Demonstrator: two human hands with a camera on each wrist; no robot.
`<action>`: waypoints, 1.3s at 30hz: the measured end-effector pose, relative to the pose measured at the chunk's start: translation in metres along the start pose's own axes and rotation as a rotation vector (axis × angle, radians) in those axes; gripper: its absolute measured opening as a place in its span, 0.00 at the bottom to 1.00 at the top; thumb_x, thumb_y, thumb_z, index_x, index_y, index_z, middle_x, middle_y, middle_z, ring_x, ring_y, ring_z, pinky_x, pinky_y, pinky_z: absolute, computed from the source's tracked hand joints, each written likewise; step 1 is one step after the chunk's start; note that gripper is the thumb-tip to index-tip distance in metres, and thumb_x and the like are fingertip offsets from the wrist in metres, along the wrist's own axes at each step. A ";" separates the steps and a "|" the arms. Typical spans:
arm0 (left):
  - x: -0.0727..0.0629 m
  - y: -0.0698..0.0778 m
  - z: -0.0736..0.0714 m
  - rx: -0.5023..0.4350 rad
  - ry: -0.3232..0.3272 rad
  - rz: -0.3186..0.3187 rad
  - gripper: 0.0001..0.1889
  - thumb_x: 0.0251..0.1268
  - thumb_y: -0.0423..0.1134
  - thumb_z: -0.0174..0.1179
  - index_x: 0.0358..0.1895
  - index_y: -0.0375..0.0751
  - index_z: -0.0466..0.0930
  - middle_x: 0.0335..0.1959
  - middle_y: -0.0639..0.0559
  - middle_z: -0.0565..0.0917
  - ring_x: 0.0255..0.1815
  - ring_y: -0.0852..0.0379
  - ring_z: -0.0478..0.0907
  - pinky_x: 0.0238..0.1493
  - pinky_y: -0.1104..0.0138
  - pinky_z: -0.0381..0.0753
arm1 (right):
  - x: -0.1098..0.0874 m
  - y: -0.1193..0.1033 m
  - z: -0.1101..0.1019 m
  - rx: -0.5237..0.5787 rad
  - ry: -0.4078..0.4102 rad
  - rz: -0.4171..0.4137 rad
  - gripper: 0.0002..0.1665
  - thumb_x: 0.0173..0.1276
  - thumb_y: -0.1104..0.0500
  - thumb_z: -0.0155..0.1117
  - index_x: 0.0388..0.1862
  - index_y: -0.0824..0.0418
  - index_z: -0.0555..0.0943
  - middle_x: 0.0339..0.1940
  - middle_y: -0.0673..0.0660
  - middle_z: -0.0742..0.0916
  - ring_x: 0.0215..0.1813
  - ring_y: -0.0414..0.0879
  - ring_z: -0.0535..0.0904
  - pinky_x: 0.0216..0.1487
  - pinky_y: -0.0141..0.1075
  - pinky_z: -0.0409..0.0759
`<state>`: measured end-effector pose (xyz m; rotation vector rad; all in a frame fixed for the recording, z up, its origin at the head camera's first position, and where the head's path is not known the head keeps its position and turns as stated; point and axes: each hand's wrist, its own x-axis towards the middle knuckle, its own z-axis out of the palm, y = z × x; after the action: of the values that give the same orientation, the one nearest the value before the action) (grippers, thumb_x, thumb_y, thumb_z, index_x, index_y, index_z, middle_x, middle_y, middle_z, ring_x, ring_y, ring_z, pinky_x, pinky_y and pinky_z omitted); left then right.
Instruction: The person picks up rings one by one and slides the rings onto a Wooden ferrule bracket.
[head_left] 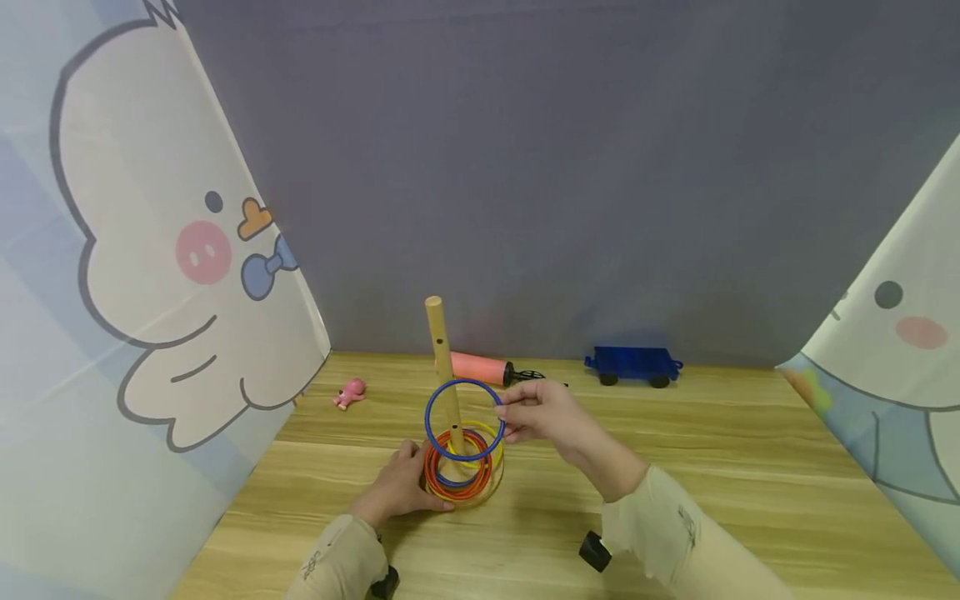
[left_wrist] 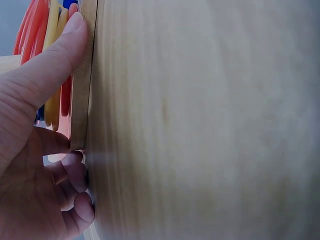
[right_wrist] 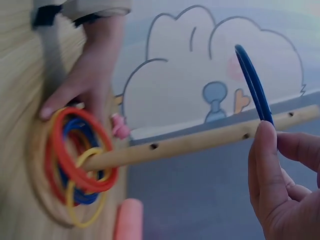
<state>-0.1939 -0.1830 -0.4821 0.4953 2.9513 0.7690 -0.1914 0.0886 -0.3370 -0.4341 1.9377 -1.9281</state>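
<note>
My right hand (head_left: pixel 542 414) pinches a thin blue ring (right_wrist: pixel 254 85) between thumb and fingertips. Held up off the table, that ring overlaps the lower part of an upright wooden post (head_left: pixel 437 325) in the head view. The post has small dark holes and rises from a round wooden base (right_wrist: pixel 36 150). Several red rings (head_left: pixel 459 497), yellow rings (head_left: pixel 498 433) and other blue ones lie stacked around the foot of the post. On the left side, my left hand (head_left: pixel 402 482) grips the base, its thumb (left_wrist: pixel 65 50) along the edge and its fingers curled at the rim.
Behind the post lies a pink cylinder (head_left: pixel 480 368) with a black end. A small pink toy figure (head_left: pixel 350 393) is at the left, and a blue toy wagon (head_left: pixel 633 363) stands by the grey backdrop (head_left: pixel 570 167). Printed cloth panels flank the wooden table (head_left: pixel 720 467).
</note>
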 end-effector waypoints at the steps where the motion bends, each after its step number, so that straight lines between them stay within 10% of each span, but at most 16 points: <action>1: 0.000 0.000 0.000 -0.002 0.000 -0.002 0.62 0.32 0.60 0.80 0.74 0.37 0.60 0.41 0.47 0.67 0.42 0.51 0.67 0.43 0.54 0.71 | 0.001 -0.005 0.002 0.011 0.004 -0.011 0.12 0.69 0.69 0.61 0.47 0.76 0.77 0.29 0.54 0.84 0.29 0.42 0.82 0.37 0.37 0.83; 22: 0.003 -0.003 0.003 0.022 -0.016 -0.018 0.63 0.34 0.62 0.79 0.72 0.28 0.59 0.43 0.46 0.68 0.45 0.51 0.68 0.47 0.54 0.71 | 0.012 -0.095 0.022 0.112 0.179 -0.162 0.13 0.69 0.66 0.64 0.50 0.72 0.79 0.31 0.58 0.84 0.29 0.44 0.84 0.38 0.37 0.83; 31: 0.002 -0.001 0.001 0.014 -0.015 0.001 0.63 0.34 0.60 0.79 0.72 0.26 0.59 0.43 0.46 0.69 0.44 0.49 0.68 0.46 0.52 0.72 | 0.033 -0.066 0.019 0.178 0.251 -0.069 0.16 0.68 0.67 0.63 0.53 0.73 0.78 0.33 0.58 0.84 0.28 0.43 0.83 0.38 0.38 0.83; 39: 0.001 -0.001 0.000 0.017 -0.012 0.004 0.63 0.34 0.61 0.79 0.72 0.26 0.59 0.42 0.46 0.68 0.43 0.50 0.68 0.46 0.53 0.72 | 0.039 0.010 0.017 0.083 0.219 0.045 0.14 0.69 0.68 0.61 0.51 0.75 0.78 0.35 0.62 0.84 0.31 0.45 0.83 0.40 0.39 0.83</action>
<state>-0.1951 -0.1832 -0.4824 0.5053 2.9497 0.7389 -0.2176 0.0555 -0.3484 -0.1609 1.9702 -2.0926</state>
